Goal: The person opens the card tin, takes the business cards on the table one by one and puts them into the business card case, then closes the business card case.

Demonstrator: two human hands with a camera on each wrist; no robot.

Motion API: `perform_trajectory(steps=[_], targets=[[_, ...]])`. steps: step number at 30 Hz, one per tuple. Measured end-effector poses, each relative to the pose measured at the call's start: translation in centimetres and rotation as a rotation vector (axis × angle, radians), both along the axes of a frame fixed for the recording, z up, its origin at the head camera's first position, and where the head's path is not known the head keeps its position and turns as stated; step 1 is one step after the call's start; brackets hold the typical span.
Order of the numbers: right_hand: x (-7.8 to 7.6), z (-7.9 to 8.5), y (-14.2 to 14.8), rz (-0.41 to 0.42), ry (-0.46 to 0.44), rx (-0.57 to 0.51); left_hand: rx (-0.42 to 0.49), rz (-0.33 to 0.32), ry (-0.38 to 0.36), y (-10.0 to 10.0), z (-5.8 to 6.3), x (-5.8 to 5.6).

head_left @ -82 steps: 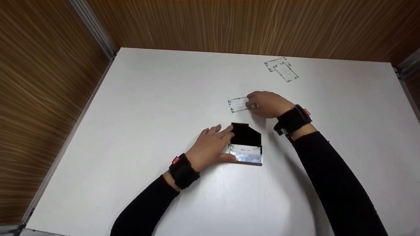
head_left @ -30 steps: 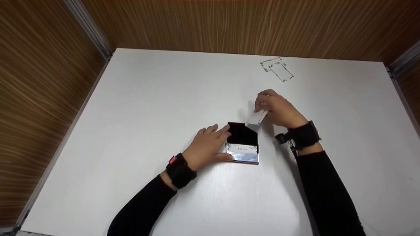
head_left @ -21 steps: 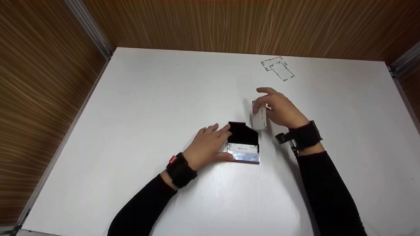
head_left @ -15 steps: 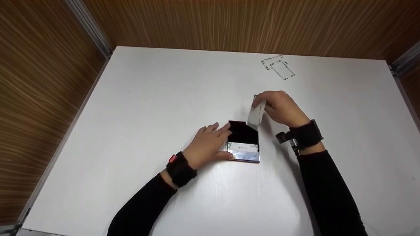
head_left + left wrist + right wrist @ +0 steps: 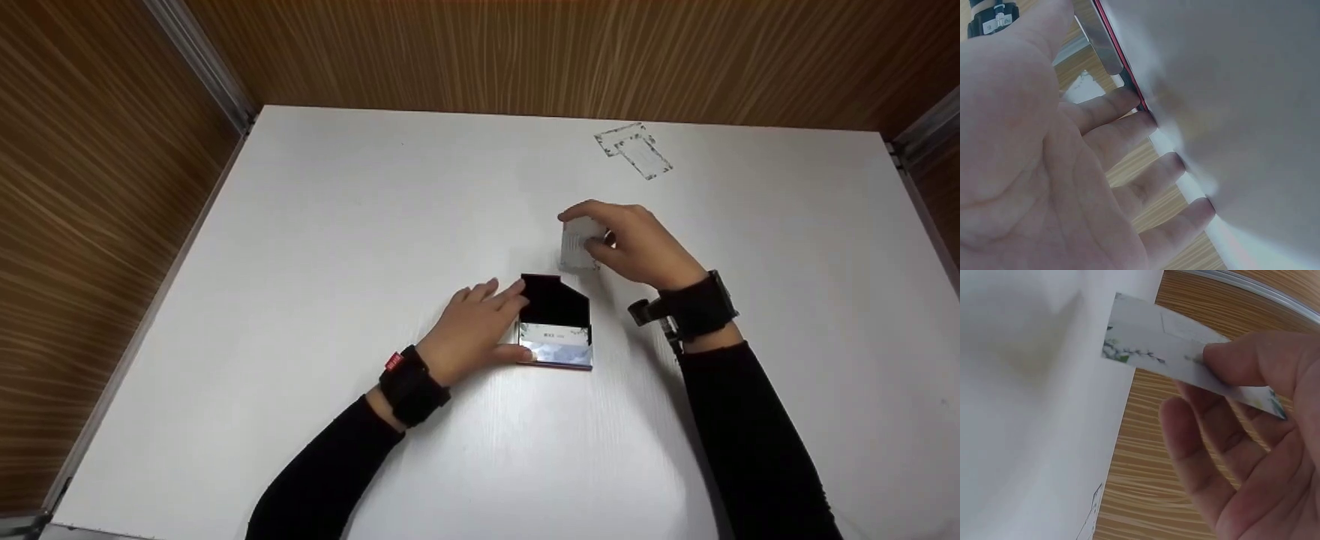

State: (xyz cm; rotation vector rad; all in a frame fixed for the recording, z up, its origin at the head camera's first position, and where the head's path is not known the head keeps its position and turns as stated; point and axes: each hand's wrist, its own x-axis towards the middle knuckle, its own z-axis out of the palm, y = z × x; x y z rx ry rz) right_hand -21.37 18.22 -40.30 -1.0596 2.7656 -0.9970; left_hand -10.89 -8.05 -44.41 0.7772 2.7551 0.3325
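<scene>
My unclenched left hand (image 5: pixel 469 330) touches the case (image 5: pixel 553 304), already holding a card (image 5: pixel 559 335), my right hand (image 5: pixel 634 241) pinches another card (image 5: pixel 576 253), and two loose cards (image 5: pixel 645 159) remain on the counter (image 5: pixel 375 225).

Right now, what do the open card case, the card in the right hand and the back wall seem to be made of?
Card case: probably polished metal in front, given its mirror-like reflections; its dull black lid lining is unclear. Held card: likely smooth stiff paper, perhaps plastic, being thin and printed. Back wall: wood or wood-look laminate, judging by striped grain.
</scene>
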Motion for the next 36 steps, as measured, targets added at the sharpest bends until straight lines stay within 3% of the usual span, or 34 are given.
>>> perform_trajectory(steps=[17,29,36], targets=[[0.7,0.5,-0.9,0.094,-0.013,0.014,0.026,-0.008,0.028,-0.2,-0.1,0.2],[1.4,0.9,-1.5,0.283,-0.148,0.093,0.019,-0.016,0.028,-0.2,-0.1,0.0],[1.7,0.7,-2.0,0.326,-0.238,0.128,0.008,-0.013,0.025,-0.2,-0.1,0.0]])
